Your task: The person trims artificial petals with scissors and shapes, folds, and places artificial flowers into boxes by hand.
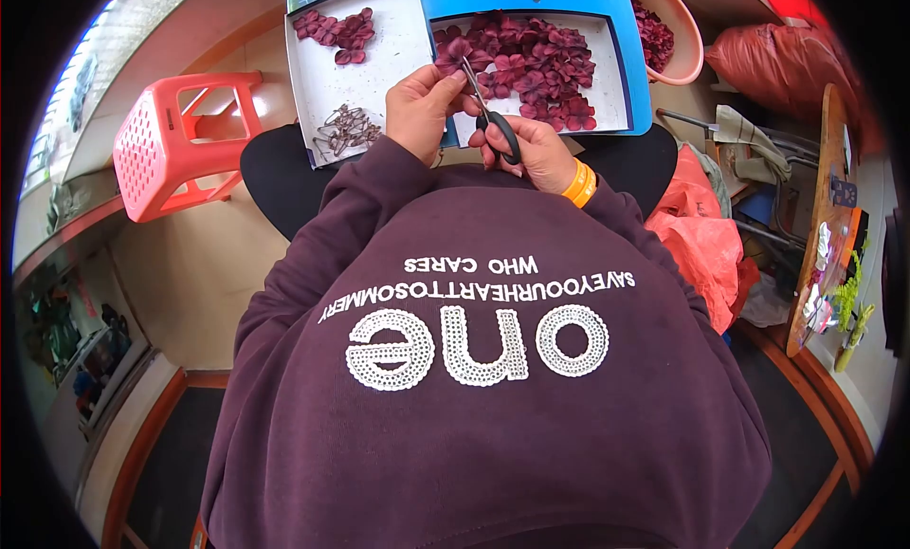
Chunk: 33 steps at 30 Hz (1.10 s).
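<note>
My left hand (422,108) pinches a burgundy fabric flower (454,54) by its lower part, over the near edge of the box. In my right hand (533,151) is a pair of scissors (500,137) with black handles, its blades pointing up toward the flower and my left fingertips. Whether the blades touch the flower, I cannot tell. A heap of burgundy flowers (545,70) lies in the white-lined blue box (637,70) just beyond my hands. The white tray (398,18) to the left holds a smaller cluster of flowers (336,32) and a pile of thin brownish clippings (347,132).
A peach-coloured basin (694,46) with more burgundy pieces stands at the upper right. On the left is a pink plastic stool (156,151). Red plastic bags (697,241) and a metal-framed folding chair (758,137) are on the right. The box and tray rest across my lap.
</note>
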Each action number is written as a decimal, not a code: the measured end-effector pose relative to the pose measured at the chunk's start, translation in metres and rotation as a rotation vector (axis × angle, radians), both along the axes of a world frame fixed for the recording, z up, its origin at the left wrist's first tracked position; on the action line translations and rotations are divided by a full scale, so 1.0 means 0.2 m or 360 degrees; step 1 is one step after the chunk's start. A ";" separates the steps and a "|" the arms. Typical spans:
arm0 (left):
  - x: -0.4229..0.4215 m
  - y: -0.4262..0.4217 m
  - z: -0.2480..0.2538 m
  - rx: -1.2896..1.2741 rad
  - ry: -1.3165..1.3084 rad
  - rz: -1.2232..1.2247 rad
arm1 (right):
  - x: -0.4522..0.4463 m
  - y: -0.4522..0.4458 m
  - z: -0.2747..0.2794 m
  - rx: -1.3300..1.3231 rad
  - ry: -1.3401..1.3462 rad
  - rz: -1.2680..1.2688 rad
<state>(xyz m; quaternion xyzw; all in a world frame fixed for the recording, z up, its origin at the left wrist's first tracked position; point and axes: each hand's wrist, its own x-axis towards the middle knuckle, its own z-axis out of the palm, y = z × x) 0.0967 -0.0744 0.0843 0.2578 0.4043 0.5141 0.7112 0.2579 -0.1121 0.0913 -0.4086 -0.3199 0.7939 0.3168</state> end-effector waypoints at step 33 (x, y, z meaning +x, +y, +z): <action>-0.15 0.04 -0.04 0.1849 0.2273 0.0025 | 0.06 -0.06 0.24 -0.0551 0.0091 -0.0108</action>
